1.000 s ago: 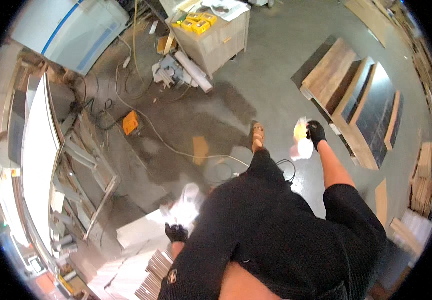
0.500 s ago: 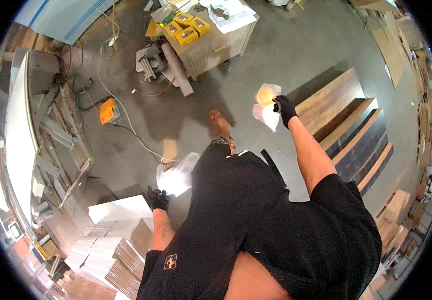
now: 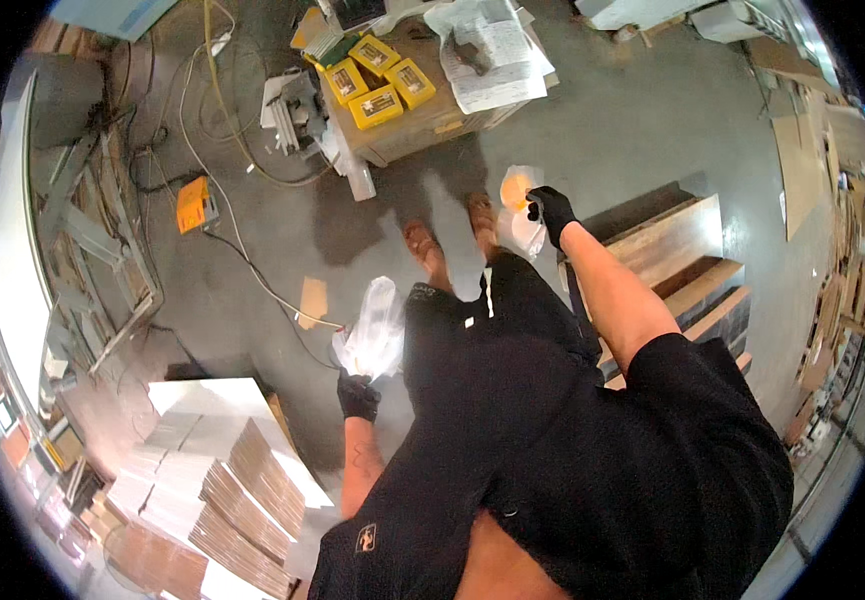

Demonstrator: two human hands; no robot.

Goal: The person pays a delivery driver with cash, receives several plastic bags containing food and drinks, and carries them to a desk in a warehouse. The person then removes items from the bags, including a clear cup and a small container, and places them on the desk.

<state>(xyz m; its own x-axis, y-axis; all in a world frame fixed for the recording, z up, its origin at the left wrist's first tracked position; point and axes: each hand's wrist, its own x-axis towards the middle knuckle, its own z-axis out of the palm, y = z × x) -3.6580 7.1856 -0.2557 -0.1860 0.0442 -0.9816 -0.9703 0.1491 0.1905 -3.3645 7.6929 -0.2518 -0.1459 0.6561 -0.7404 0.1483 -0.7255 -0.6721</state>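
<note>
Bag (image 3: 372, 325) of clear plastic, glaring white, out over the grey floor (image 3: 602, 130), and your left hand (image 3: 358, 395) has its near end, fingers drawn in narrow! Its long axis runs away from you, far end pointing ahead toward the worktop (image 3: 430, 118), leaning slightly to your right. Over on the other side, your right hand (image 3: 550, 212) grips a second bag (image 3: 522, 232) by its right edge, fingers pinched close. That one's shorter, its long axis also roughly fore and aft: orange patch (image 3: 515, 190) at the far end, pale end pointing back at you. What makes the patch, you can't tell. Yellow boxes (image 3: 375, 106) and paper sheets (image 3: 492, 60) sit on that worktop; a white-topped stack (image 3: 177, 440) stands left of your left forearm.
</note>
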